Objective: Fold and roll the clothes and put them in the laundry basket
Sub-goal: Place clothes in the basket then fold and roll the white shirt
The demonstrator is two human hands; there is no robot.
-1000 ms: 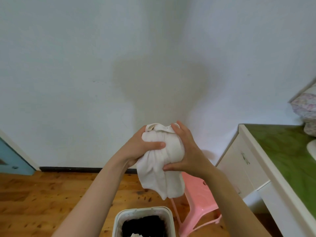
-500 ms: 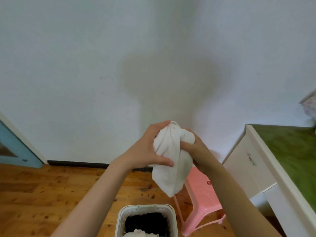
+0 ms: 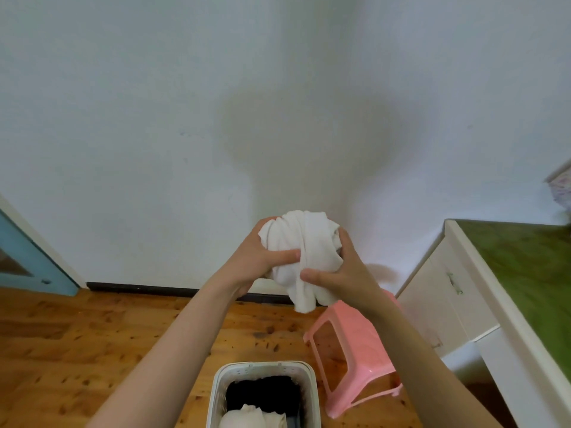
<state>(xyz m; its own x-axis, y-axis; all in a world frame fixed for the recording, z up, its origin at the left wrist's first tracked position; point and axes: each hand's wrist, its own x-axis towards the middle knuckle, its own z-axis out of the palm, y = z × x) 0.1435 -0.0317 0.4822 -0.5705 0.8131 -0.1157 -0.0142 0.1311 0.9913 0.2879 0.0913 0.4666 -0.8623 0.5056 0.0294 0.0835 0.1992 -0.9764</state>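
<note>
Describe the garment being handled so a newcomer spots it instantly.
Start at the white laundry basket at the bottom edge and follow both forearms upward. There the white garment is bunched in mid-air between the left hand and right hand; unlike the pale clothes in the basket, it is gripped.

A wooden plank floor (image 3: pixel 92 350) with dark knots fills the lower part of the view, from 8 o'clock round to 5 o'clock. A white laundry basket (image 3: pixel 265 365) stands on it at 6 o'clock, holding dark clothing (image 3: pixel 262 393) and a pale rolled cloth (image 3: pixel 244 417) nearer the bottom edge. At the basket's 2 o'clock, just beside it, a pink plastic stool (image 3: pixel 358 332) stands on the boards. At 4 o'clock a white desk (image 3: pixel 432 298) with a drawer handle stands on the floor. Its green top (image 3: pixel 525 273) runs off the right edge, and at 3 o'clock something floral (image 3: pixel 560 193), blurred, sits above the top's far end.
</note>
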